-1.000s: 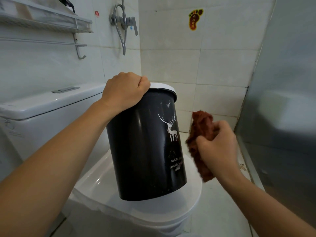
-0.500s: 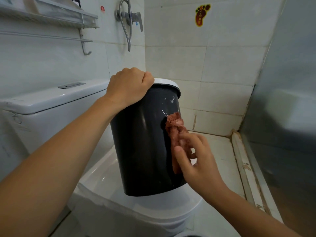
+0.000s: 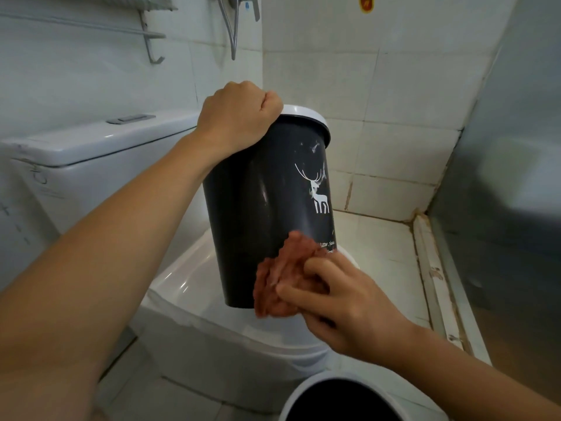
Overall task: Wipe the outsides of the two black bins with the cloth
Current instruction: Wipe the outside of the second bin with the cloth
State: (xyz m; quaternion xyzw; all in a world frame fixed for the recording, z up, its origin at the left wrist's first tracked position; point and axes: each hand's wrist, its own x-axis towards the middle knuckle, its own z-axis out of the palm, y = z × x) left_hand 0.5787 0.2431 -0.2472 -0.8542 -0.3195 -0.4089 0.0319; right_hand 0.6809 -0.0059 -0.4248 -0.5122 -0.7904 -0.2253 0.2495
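There, the toilet (image 3: 188, 302) bore the black bin (image 3: 267, 214) (tilted) on its closed lid; the left hand (image 3: 236, 117) gripped the bin's rim, the right hand (image 3: 349, 302) pressed the bunched cloth (image 3: 279, 281), fingers curled round it, against the bin's lower side.

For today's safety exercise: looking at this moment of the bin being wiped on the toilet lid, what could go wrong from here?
1. The black bin stands tilted on the glossy toilet lid, steadied only by the left hand at its rim; a hard push from the cloth could make it slip.
2. If it slips, it may fall onto the second bin below.
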